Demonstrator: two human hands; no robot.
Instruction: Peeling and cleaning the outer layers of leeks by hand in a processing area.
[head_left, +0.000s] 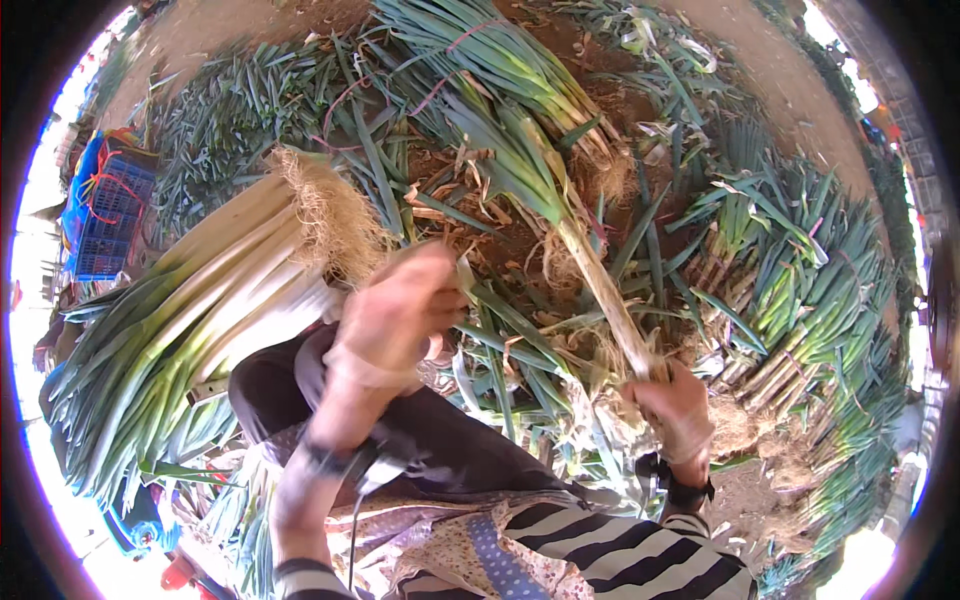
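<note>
In my right hand is one leek, gripped near its root end. Its pale stalk slants up and to the left, and the green leaves reach a tied bundle of leeks. My left hand is raised over my knee, smeared by motion, so its finger pose is unclear. Close to it on the left lies a large pile of cleaned leeks with white stalks. Their bushy roots point toward the middle.
Loose leaves and peelings cover the ground before me. More leek bundles lie along the right side. At far left stands a blue plastic crate with red string. Green leek tops spread behind the pile. A dirt path runs beyond.
</note>
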